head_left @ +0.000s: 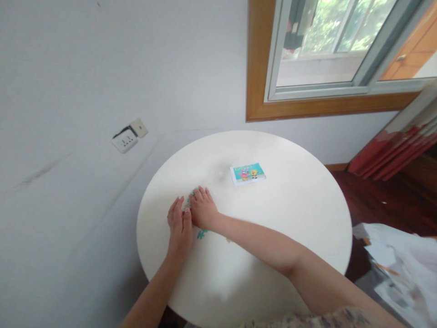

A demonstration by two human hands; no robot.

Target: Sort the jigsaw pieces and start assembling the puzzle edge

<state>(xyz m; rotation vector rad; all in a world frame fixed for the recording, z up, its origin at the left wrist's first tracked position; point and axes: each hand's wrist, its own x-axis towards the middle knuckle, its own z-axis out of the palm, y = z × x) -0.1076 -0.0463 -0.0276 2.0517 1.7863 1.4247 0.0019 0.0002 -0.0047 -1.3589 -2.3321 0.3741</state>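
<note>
Jigsaw puzzle pieces lie bunched between my two hands on the left side of a round white table (pixel 290 200), mostly covered by the fingers. My left hand (pixel 180 225) rests at the left of the bunch, fingers stretched and slightly curved around its edge. Palm down, my right hand (pixel 204 209) lies over the pieces with its fingers extended. Loose teal puzzle pieces (pixel 202 234) show just below the right wrist. A small beige piece (pixel 229 240) is partly hidden under my right forearm.
A cartoon picture card (pixel 248 173) lies flat toward the table's far side. The wall carries a loose socket (pixel 124 140) at the left. Behind stands a wood-framed window (pixel 259 109), with a red and white curtain (pixel 392 150) at right. White bags and papers (pixel 403 273) sit beside the table.
</note>
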